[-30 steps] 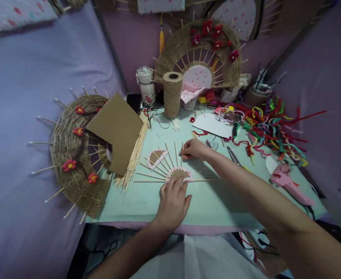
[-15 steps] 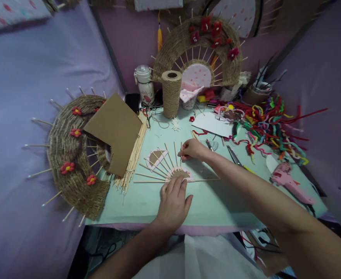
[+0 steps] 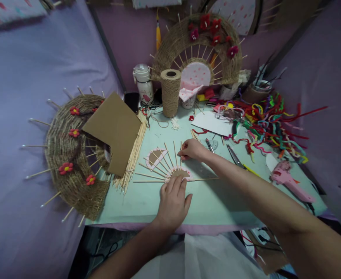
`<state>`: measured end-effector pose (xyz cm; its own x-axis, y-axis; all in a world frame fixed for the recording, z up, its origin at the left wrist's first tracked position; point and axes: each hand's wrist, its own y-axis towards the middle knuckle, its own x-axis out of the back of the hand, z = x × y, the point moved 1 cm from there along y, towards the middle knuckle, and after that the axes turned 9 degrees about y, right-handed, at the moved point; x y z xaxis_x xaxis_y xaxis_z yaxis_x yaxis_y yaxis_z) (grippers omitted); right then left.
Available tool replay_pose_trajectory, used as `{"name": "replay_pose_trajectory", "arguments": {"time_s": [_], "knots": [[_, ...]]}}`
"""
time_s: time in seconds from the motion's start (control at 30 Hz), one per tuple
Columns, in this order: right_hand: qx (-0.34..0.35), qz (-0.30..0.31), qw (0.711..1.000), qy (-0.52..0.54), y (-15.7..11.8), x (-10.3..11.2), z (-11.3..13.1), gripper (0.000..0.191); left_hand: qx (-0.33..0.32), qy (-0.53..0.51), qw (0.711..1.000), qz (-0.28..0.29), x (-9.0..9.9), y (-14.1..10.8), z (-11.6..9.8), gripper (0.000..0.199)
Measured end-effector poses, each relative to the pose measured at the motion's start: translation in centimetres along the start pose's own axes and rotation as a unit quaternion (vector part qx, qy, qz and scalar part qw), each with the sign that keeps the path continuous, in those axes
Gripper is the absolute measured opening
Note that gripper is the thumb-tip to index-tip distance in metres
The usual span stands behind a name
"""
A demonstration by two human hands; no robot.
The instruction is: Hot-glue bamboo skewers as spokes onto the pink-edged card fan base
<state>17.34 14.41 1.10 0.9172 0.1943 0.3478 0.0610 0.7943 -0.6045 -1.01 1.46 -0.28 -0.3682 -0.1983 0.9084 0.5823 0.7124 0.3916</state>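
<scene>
A small half-round cardboard base (image 3: 182, 173) with a pink patterned border lies on the table, thin wooden sticks (image 3: 151, 170) fanning out from it. My left hand (image 3: 173, 199) rests flat on its lower edge, fingers stretched out and holding nothing. At the upper right of the fan, my right hand (image 3: 191, 149) pinches one upright wooden stick (image 3: 181, 161), whose lower end meets the curved border. Under the fan's upper left sticks lies a second half-round cardboard piece (image 3: 155, 157) with a pink edge.
Left stand a twine-woven fan (image 3: 68, 143), brown cardboard (image 3: 115, 128) and a stick bundle (image 3: 135, 149). Behind are a twine spool (image 3: 170, 95) and a bottle (image 3: 144, 85). Scissors (image 3: 234, 157), a pink glue gun (image 3: 291, 182) and tangled pipe cleaners (image 3: 263, 124) lie right.
Both hands keep nearly the same position, the right still pinching the stick. The whole view has shifted very slightly.
</scene>
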Motion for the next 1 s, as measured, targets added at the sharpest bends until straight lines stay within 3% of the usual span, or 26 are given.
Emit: {"name": "replay_pose_trajectory", "arguments": {"time_s": [1.0], "knots": [[0.042,-0.033,0.998,-0.025,-0.40,-0.27,-0.17,0.029,0.011,-0.001,1.000,0.014,-0.13,-0.09,-0.03,0.037]]}}
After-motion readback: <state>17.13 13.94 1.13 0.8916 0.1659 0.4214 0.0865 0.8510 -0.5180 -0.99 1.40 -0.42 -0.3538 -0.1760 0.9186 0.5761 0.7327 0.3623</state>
